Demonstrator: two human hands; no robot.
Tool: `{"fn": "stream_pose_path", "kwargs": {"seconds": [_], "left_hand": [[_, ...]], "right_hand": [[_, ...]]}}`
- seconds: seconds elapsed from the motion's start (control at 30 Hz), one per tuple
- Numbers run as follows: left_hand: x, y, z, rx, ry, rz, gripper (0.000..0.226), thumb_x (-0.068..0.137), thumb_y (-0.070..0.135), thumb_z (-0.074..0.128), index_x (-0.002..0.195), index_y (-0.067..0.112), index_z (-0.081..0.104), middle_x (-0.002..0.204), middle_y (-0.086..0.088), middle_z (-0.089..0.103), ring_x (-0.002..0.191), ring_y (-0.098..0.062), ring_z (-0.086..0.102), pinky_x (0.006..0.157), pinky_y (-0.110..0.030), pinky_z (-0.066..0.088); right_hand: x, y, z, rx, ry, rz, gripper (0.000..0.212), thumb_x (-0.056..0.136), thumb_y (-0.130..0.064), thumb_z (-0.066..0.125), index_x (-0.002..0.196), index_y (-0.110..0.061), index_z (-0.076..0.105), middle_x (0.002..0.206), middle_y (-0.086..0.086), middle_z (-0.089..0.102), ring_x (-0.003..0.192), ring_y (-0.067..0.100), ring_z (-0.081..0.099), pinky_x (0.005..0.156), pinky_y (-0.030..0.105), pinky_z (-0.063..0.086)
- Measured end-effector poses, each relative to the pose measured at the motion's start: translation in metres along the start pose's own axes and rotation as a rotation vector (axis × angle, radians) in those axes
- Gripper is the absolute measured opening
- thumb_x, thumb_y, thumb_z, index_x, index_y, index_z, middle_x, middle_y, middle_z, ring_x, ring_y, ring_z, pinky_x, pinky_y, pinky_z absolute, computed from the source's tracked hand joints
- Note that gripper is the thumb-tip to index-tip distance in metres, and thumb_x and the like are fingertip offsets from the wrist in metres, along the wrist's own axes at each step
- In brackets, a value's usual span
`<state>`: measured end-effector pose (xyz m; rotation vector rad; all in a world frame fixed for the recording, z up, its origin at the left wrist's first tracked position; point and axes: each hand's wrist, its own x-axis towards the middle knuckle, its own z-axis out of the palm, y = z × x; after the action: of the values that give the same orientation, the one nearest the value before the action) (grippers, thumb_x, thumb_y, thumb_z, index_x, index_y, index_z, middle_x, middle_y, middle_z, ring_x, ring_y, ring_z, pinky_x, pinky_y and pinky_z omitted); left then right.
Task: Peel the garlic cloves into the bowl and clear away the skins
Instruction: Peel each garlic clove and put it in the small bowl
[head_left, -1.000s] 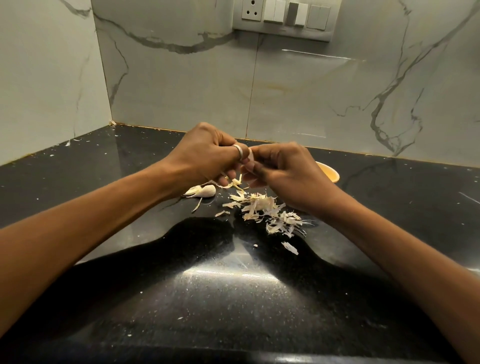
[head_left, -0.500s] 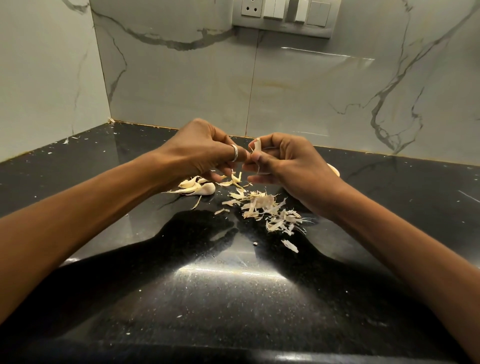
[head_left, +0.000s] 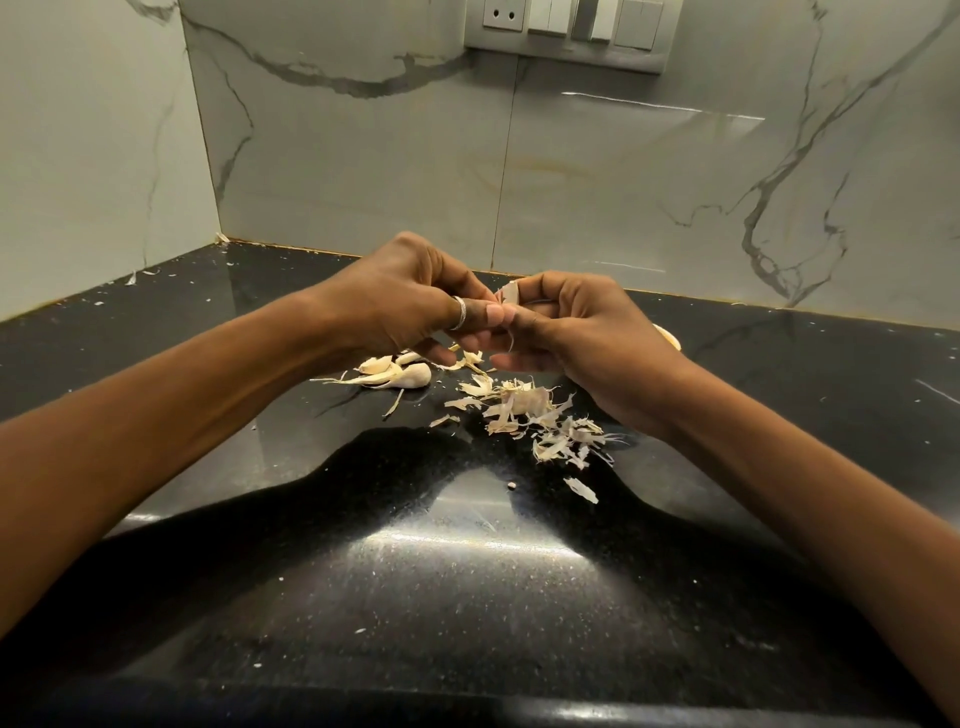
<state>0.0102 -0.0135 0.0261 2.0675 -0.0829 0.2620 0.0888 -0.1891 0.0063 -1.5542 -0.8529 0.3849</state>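
a glossy black speckled countertop (head_left: 467, 597) is met at the far corner by grey marble-veined wall tiles (head_left: 363, 171). a switch-and-socket panel (head_left: 566, 31) is mounted high on the far wall.

Extends both bare forearms forward, converging; holds left hand (head_left: 400, 301) and right hand (head_left: 576, 332) raised, thumbs touching, fingers curled, pinching.

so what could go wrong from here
The clove, pinched between left hand and right hand, could slip and drop among the skins on the counter. Falling skins may bury the loose cloves beside the pile. The bowl sits mostly hidden behind the right hand, so a wrist swing might knock it.
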Motion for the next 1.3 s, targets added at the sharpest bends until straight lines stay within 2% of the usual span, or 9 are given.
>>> {"fn": "stream_pose_path", "kwargs": {"seconds": [0.1, 0.27, 0.43, 0.63, 0.77, 0.87, 0.97, 1.17, 1.3], "left_hand": [[0.001, 0.000, -0.003, -0.027, -0.013, -0.020, 0.012, 0.092, 0.013, 0.067, 0.098, 0.006, 0.075, 0.087, -0.012, 0.075, 0.076, -0.011, 0.069, 0.060, -0.024, 0.060], [0.001, 0.001, -0.004, -0.030, -0.026, -0.053, 0.014, 0.094, 0.017, 0.067, 0.100, 0.007, 0.075, 0.084, -0.006, 0.075, 0.076, -0.007, 0.070, 0.061, -0.027, 0.060], [0.000, 0.003, -0.002, 0.007, 0.045, 0.003, 0.019, 0.091, 0.027, 0.070, 0.099, 0.010, 0.075, 0.079, 0.003, 0.075, 0.073, -0.005, 0.070, 0.061, -0.029, 0.062], [0.002, -0.001, 0.004, 0.060, 0.124, 0.076, 0.014, 0.087, 0.020, 0.075, 0.094, 0.008, 0.076, 0.075, -0.004, 0.074, 0.068, -0.010, 0.070, 0.055, -0.025, 0.057], [0.003, -0.003, 0.002, 0.109, 0.137, 0.101, 0.009, 0.089, 0.019, 0.074, 0.093, 0.011, 0.076, 0.080, -0.007, 0.074, 0.072, -0.014, 0.071, 0.056, -0.024, 0.057], [0.004, -0.005, -0.001, 0.131, 0.142, 0.110, 0.006, 0.092, 0.018, 0.072, 0.092, 0.013, 0.076, 0.081, -0.008, 0.073, 0.075, -0.016, 0.071, 0.057, -0.024, 0.057], [0.005, -0.007, -0.002, 0.165, 0.133, 0.113, 0.008, 0.094, 0.017, 0.069, 0.091, 0.014, 0.076, 0.081, -0.009, 0.073, 0.076, -0.018, 0.071, 0.057, -0.024, 0.057], [0.007, -0.008, -0.003, 0.289, 0.198, 0.121, 0.025, 0.096, 0.020, 0.064, 0.075, 0.009, 0.073, 0.069, -0.009, 0.071, 0.062, -0.016, 0.068, 0.052, -0.021, 0.054], [0.007, -0.009, -0.007, 0.419, 0.207, 0.143, 0.011, 0.088, 0.018, 0.072, 0.077, 0.015, 0.075, 0.066, -0.002, 0.072, 0.059, -0.017, 0.069, 0.056, -0.031, 0.061]], "right_hand": [[-0.001, -0.003, 0.000, 0.084, -0.030, 0.021, 0.025, 0.086, -0.015, 0.069, 0.107, -0.002, 0.065, 0.104, 0.024, 0.074, 0.100, 0.028, 0.073, 0.082, 0.034, 0.063], [0.000, -0.002, -0.001, 0.060, -0.020, 0.015, 0.015, 0.098, -0.006, 0.061, 0.111, 0.001, 0.064, 0.104, 0.024, 0.074, 0.099, 0.030, 0.073, 0.083, 0.035, 0.063], [-0.001, 0.000, -0.002, -0.132, 0.025, -0.017, 0.015, 0.100, -0.004, 0.058, 0.113, 0.002, 0.065, 0.102, 0.023, 0.075, 0.098, 0.033, 0.075, 0.080, 0.039, 0.064], [-0.002, 0.001, 0.000, -0.262, 0.044, -0.041, 0.017, 0.097, -0.006, 0.065, 0.113, 0.000, 0.067, 0.098, 0.019, 0.077, 0.092, 0.029, 0.077, 0.078, 0.039, 0.064], [-0.002, 0.001, 0.000, -0.221, 0.064, -0.049, 0.018, 0.095, -0.006, 0.069, 0.111, 0.001, 0.068, 0.097, 0.019, 0.077, 0.091, 0.029, 0.077, 0.077, 0.039, 0.064], [-0.003, -0.002, 0.000, -0.121, 0.051, -0.031, 0.017, 0.098, -0.002, 0.062, 0.113, 0.006, 0.066, 0.103, 0.026, 0.074, 0.091, 0.029, 0.075, 0.077, 0.035, 0.064], [-0.003, -0.005, 0.000, -0.069, 0.046, -0.036, 0.010, 0.099, 0.000, 0.059, 0.105, 0.002, 0.066, 0.104, 0.029, 0.072, 0.089, 0.028, 0.074, 0.075, 0.032, 0.064], [-0.002, -0.005, -0.004, -0.065, 0.072, -0.022, 0.012, 0.098, 0.001, 0.060, 0.109, 0.005, 0.064, 0.107, 0.030, 0.071, 0.089, 0.026, 0.075, 0.074, 0.030, 0.064], [-0.001, -0.003, -0.006, -0.127, 0.083, -0.043, 0.013, 0.098, -0.001, 0.062, 0.109, 0.003, 0.066, 0.105, 0.025, 0.073, 0.096, 0.030, 0.075, 0.079, 0.033, 0.064]]}}
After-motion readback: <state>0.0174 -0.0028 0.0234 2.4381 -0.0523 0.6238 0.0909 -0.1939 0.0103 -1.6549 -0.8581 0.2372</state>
